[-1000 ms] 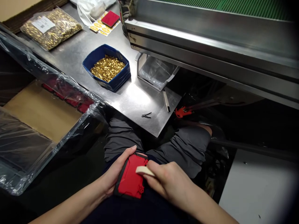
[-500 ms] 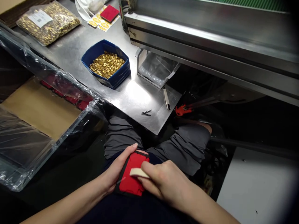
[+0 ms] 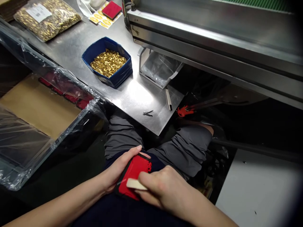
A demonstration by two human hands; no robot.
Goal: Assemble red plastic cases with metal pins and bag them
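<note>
In my left hand (image 3: 115, 171) is a flat rectangular red panel with a black border (image 3: 134, 168), held tilted over my lap by its left and upper edges. My right hand (image 3: 162, 187) pinches a flat cream-coloured strip (image 3: 134, 184) between thumb and fingers. The strip's free end lies over the lower part of the red face; whether it touches cannot be made out. Small raised shapes show at the panel's upper right edge. Some of the panel's lower right is hidden behind my right fingers.
A metal table (image 3: 123, 102) holds a blue bin (image 3: 115, 83) of small gold pieces, a bag of similar pieces (image 3: 50, 22), nail clippers (image 3: 148, 113), a pale-handled tool (image 3: 168, 99) and a grey tray (image 3: 161, 67). A plastic-lined crate (image 3: 60, 143) with red pieces stands left. Metal framing (image 3: 208, 41) crosses the right.
My right hand has drawn the cream strip down and left across the red face. The panel has shifted slightly, still in my left hand. The view has moved a little.
</note>
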